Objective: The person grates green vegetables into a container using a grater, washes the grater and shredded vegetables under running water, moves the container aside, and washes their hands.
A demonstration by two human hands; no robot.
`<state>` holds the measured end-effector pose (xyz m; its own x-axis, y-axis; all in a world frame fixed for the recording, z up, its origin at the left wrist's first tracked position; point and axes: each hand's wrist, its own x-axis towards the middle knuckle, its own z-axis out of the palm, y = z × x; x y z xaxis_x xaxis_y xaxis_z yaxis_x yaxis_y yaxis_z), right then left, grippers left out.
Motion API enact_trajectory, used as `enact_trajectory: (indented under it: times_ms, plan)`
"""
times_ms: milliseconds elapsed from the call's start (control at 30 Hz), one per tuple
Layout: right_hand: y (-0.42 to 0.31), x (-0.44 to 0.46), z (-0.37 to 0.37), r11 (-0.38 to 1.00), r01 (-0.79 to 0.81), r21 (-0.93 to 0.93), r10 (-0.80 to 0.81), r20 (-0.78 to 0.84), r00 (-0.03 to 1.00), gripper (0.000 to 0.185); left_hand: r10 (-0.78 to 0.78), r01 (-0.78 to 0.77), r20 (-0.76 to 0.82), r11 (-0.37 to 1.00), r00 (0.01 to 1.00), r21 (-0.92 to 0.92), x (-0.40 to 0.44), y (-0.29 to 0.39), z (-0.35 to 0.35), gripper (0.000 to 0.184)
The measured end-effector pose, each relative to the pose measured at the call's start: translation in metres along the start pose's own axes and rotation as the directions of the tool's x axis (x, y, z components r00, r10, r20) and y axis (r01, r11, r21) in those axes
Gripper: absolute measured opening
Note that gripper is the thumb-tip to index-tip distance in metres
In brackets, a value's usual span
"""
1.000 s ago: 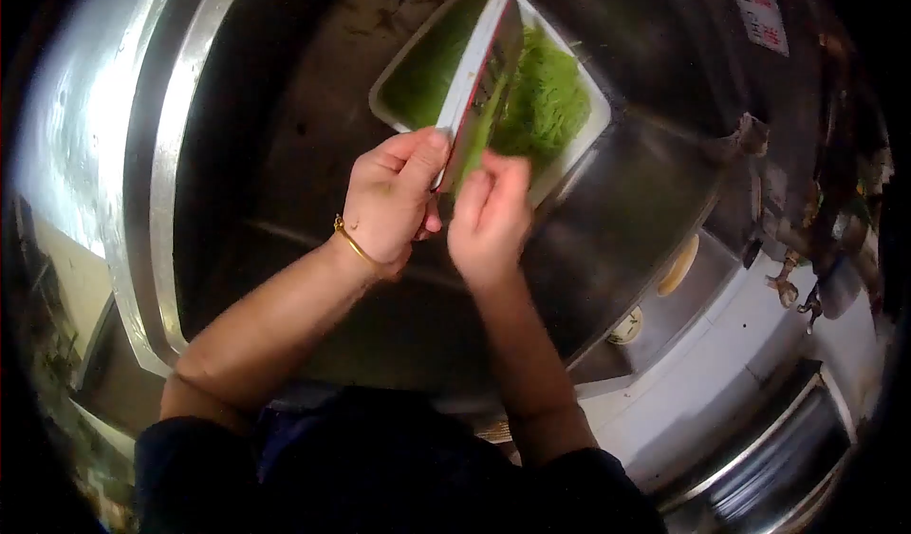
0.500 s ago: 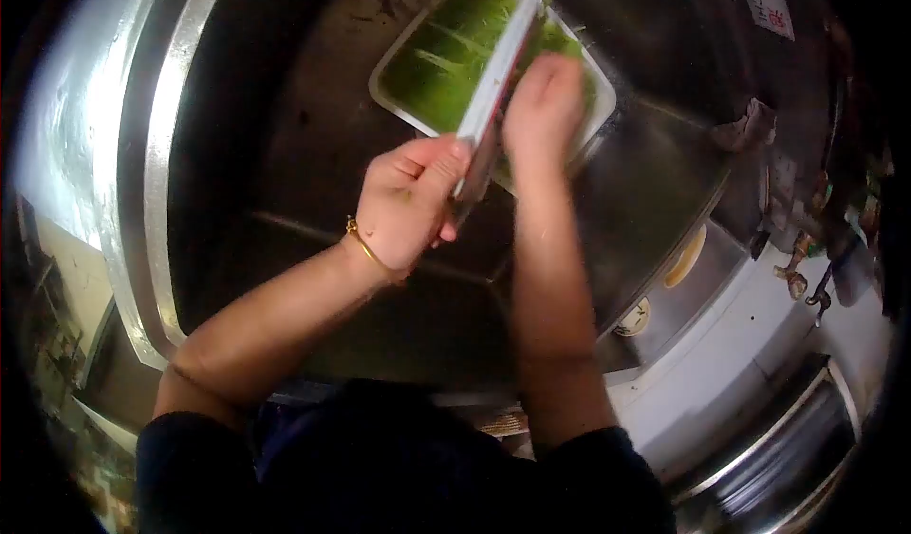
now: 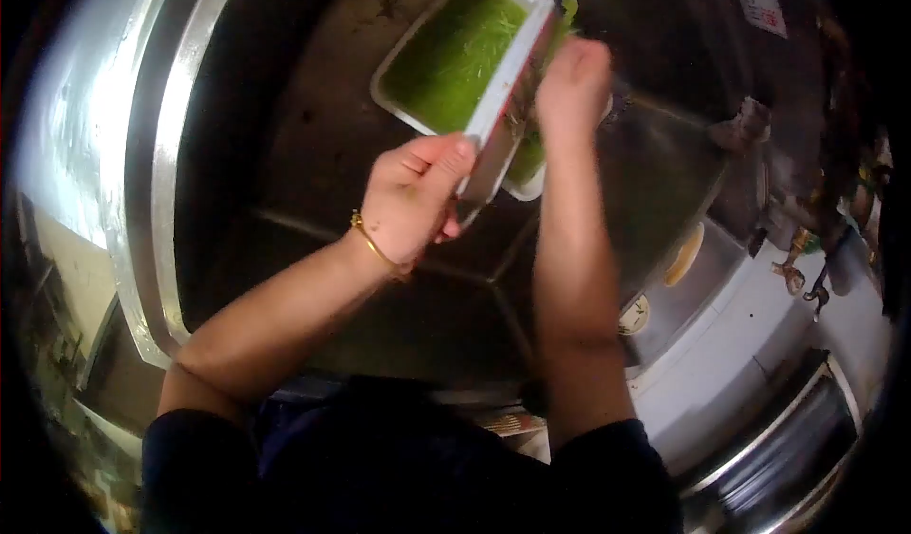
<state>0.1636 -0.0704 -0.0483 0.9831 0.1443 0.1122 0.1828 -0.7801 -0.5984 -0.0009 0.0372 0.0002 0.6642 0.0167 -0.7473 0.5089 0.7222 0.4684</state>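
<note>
My left hand (image 3: 413, 197), with a gold bracelet on the wrist, is closed on the near end of a white-edged grater (image 3: 508, 78). The grater slants upward over a white-rimmed tub (image 3: 399, 110) holding green shreds (image 3: 465, 55). Beside the grater's right face, my right hand (image 3: 575, 88) is closed in a fist; whatever lies inside it is hidden. A bright green strip (image 3: 569, 7) shows just above that fist, by the grater's far end. I cannot tell whether the fist holds it.
The tub stands in a dark metal sink (image 3: 380, 316) with a broad shiny rim (image 3: 171, 135) at left. To the right are a yellowish curved object (image 3: 685, 254), a small round dish (image 3: 634, 316), taps (image 3: 792, 273) and a crumpled cloth-like thing (image 3: 740, 126).
My right hand has moved slightly up and to the right, away from the grater. The grater has turned a little, showing more of its face. My left hand keeps its hold.
</note>
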Motion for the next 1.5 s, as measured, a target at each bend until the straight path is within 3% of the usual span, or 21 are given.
enact_trajectory:
  times_ms: [67, 133, 233, 333, 467, 533, 600, 733, 833, 967, 1133, 1267, 1433, 1500]
  plan:
    - [-0.025, -0.051, -0.013, 0.994, 0.07, 0.079, -0.076, 0.073, 0.994, 0.014, 0.039, -0.041, -0.048, 0.998, 0.998, -0.05, 0.006, 0.009, -0.001, 0.029]
    - [-0.034, -0.109, -0.009, 0.99, 0.034, 0.135, -0.055, 0.155, 0.986, 0.015, 0.026, -0.041, -0.086, 0.984, 0.996, -0.175, 0.012, 0.01, -0.008, 0.032]
    - [-0.029, -0.097, -0.002, 0.989, -0.098, 0.112, 0.083, 0.129, 0.988, 0.014, 0.014, -0.019, -0.076, 0.998, 0.997, -0.057, 0.007, 0.003, -0.007, 0.032]
    - [0.004, -0.033, 0.012, 0.999, 0.045, 0.029, -0.044, -0.041, 0.998, 0.013, -0.016, 0.018, 0.034, 0.999, 0.999, -0.048, 0.001, 0.0, -0.003, 0.031]
    - [0.0, -0.015, 0.0, 0.999, -0.05, -0.011, 0.05, 0.006, 0.999, 0.012, -0.031, 0.034, 0.041, 0.997, 0.999, -0.073, 0.002, 0.0, -0.002, 0.032]
    - [-0.018, -0.053, -0.006, 0.997, 0.033, 0.068, -0.033, 0.009, 0.999, 0.012, 0.0, -0.002, -0.028, 0.997, 1.0, -0.073, 0.004, 0.002, -0.004, 0.032]
    - [-0.034, -0.099, -0.01, 0.992, -0.034, 0.123, 0.016, 0.148, 0.989, 0.013, 0.02, -0.022, -0.018, 0.991, 1.0, -0.129, 0.01, 0.006, -0.009, 0.03]
    - [-0.018, -0.086, 0.005, 0.998, -0.026, 0.061, 0.024, 0.031, 0.999, 0.012, -0.009, 0.007, -0.052, 0.999, 0.999, -0.036, 0.004, -0.002, -0.009, 0.03]
    - [0.002, -0.039, 0.008, 0.999, 0.053, 0.011, -0.053, -0.057, 0.997, 0.015, -0.002, 0.002, 0.061, 1.0, 0.998, 0.001, -0.001, -0.002, -0.006, 0.032]
    - [0.013, -0.013, 0.001, 0.999, 0.006, 0.038, -0.004, -0.058, 0.998, 0.012, -0.044, 0.04, 0.106, 0.999, 0.993, 0.033, -0.004, 0.001, -0.004, 0.034]
    - [-0.04, -0.091, -0.012, 0.992, -0.016, 0.126, 0.004, 0.1, 0.995, 0.013, 0.003, -0.002, 0.013, 0.994, 1.0, -0.11, 0.005, 0.011, -0.006, 0.031]
    - [-0.039, -0.102, -0.008, 0.993, 0.011, 0.12, -0.014, 0.026, 1.0, 0.015, 0.009, -0.008, 0.01, 0.993, 1.0, -0.121, 0.003, 0.007, -0.007, 0.032]
    - [-0.019, -0.044, -0.014, 0.999, -0.003, 0.038, 0.003, -0.012, 1.0, 0.024, -0.002, 0.0, 0.105, 1.0, 0.994, 0.025, -0.004, 0.002, -0.004, 0.033]
    - [-0.008, -0.033, -0.016, 0.996, 0.085, -0.015, -0.086, -0.06, 0.995, 0.028, -0.029, 0.022, 0.136, 0.998, 0.99, 0.054, -0.006, 0.003, -0.004, 0.033]
